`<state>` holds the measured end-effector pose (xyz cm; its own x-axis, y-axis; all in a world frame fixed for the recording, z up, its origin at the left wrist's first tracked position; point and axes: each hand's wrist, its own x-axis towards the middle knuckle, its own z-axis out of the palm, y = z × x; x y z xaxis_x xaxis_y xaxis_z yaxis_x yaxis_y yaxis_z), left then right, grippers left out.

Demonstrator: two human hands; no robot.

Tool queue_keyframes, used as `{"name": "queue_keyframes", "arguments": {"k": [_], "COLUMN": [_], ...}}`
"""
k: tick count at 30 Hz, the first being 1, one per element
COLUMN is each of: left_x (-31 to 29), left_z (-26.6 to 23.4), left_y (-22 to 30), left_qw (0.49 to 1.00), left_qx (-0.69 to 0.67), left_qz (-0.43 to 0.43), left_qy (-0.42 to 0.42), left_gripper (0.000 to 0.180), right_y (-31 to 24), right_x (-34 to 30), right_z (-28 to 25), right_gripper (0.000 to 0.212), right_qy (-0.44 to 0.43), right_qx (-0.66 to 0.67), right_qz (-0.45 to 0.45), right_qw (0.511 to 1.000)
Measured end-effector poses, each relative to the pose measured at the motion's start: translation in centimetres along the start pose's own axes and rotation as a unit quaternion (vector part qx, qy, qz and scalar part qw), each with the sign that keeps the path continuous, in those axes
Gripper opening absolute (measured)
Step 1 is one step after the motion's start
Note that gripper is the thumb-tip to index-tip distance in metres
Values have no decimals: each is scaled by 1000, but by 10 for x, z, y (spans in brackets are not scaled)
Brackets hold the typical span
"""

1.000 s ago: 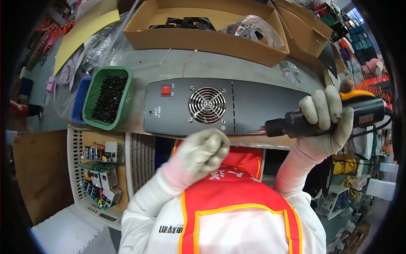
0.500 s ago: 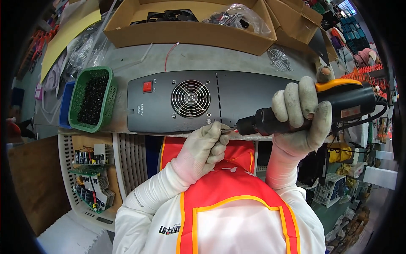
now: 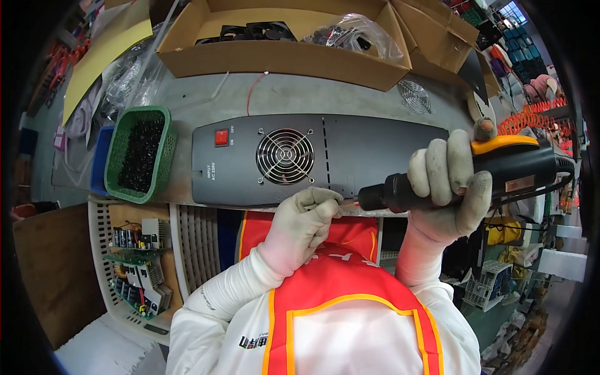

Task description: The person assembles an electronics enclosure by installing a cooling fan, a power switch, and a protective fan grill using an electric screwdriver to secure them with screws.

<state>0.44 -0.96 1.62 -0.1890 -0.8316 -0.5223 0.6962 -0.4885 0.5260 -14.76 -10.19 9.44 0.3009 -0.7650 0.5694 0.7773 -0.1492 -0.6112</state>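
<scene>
In front of me a dark grey metal panel (image 3: 387,150) lies flat on the bench. It bears a round wire fan guard (image 3: 285,156) and a red rocker switch (image 3: 221,137). My right hand (image 3: 453,181), gloved, is wrapped round a black electric screwdriver (image 3: 522,164) with an orange lever, its nose pointing left. At the panel's near edge my gloved left hand (image 3: 303,222) is closed, thumb and forefinger pinched at the tip of the screwdriver's bit. Whatever those fingers hold is too small and hidden to name.
A green basket (image 3: 167,150) of small black screws stands left of the panel, against a blue bin (image 3: 99,164). Behind lies a cardboard box (image 3: 281,61) with black fans and bagged parts. A loose fan guard (image 3: 414,95) is at back right; a white crate (image 3: 103,262) holds circuit boards.
The whole view has shifted slightly, so the bench sits lower in it. My left fingers have moved a little right, the forefinger straighter along the bit. The screwdriver has moved slightly right too.
</scene>
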Motion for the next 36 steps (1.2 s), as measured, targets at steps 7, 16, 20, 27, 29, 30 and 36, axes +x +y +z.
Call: {"name": "queue_keyframes", "arguments": {"k": [7, 16, 20, 27, 29, 30, 36], "left_x": [1, -1, -2, -1, -1, -2, 3], "left_z": [-5, -4, -5, -1, -13, -22, -25], "left_y": [-2, -8, -5, 0, 19, 30, 57], "left_qw": [999, 999, 998, 948, 763, 679, 484], "left_qx": [47, 26, -8, 256, 494, 582, 753], "left_qz": [24, -37, -48, 184, 416, 444, 425], "left_qy": [1, -22, -40, -50, 1, 61, 137], "left_gripper": [13, 23, 23, 21, 24, 30, 71], "right_y": [4, 6, 11, 0, -8, -14, -24], "right_x": [-4, -12, -15, -4, 1, 2, 7], "right_z": [-7, 6, 10, 11, 3, -3, -24], "right_gripper": [56, 66, 79, 52, 53, 52, 50], "right_qy": [54, 71, 55, -21, 1, 23, 46], "right_qx": [18, -21, -29, -12, -6, -1, -40], "right_qz": [5, 4, -24, -51, -82, -86, -100], "right_qw": [998, 997, 998, 998, 997, 996, 993]}}
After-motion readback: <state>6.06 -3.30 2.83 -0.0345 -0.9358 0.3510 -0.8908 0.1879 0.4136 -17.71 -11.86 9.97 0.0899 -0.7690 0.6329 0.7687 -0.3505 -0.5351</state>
